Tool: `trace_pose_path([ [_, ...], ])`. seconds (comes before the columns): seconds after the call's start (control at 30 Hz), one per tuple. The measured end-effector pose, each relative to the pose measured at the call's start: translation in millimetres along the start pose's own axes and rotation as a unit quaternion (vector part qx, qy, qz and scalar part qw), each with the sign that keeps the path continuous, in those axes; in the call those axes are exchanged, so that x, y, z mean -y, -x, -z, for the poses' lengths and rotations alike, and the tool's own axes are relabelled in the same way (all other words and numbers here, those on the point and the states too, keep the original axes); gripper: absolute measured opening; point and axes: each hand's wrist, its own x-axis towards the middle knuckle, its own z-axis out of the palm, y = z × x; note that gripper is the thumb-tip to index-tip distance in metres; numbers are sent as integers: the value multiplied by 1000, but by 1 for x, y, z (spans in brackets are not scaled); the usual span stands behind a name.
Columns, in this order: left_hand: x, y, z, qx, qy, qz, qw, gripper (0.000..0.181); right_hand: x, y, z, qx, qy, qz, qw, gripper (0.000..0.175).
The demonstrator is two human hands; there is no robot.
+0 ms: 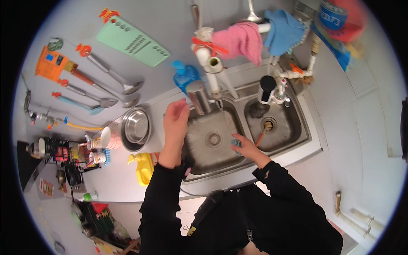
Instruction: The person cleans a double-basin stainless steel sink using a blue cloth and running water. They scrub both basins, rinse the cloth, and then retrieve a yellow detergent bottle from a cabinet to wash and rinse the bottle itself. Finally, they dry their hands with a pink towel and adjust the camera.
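My right hand holds a blue-green scrubbing cloth or sponge over the divider side of the larger steel sink basin. My left hand is raised at that basin's left rim, beside a steel cylindrical container; its fingers are bent and blurred, and whether it holds anything is hard to see. Water seems to run from the faucet spout into the larger basin. The smaller basin holds a brush with an orange handle and a dark scouring pad.
Stacked steel bowls and a yellow pump bottle stand left of the sink. Behind it are a blue pump bottle, white pipes, a pink cloth and a blue cloth. A green grater hangs on the wall.
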Motion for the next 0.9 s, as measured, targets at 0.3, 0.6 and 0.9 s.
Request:
trace_pose_path([
  [0.3,2,-144,-8,-60,-420,-304,853,61,-2,15,15,-10,-37,-174,984,34],
  [0.6,14,-173,22,51,-466,-294,833,37,34,57,4,-40,-210,-188,959,18],
  [0.9,-83,-100,106,8,-370,-272,888,21,94,54,-44,-21,-241,-131,961,29],
])
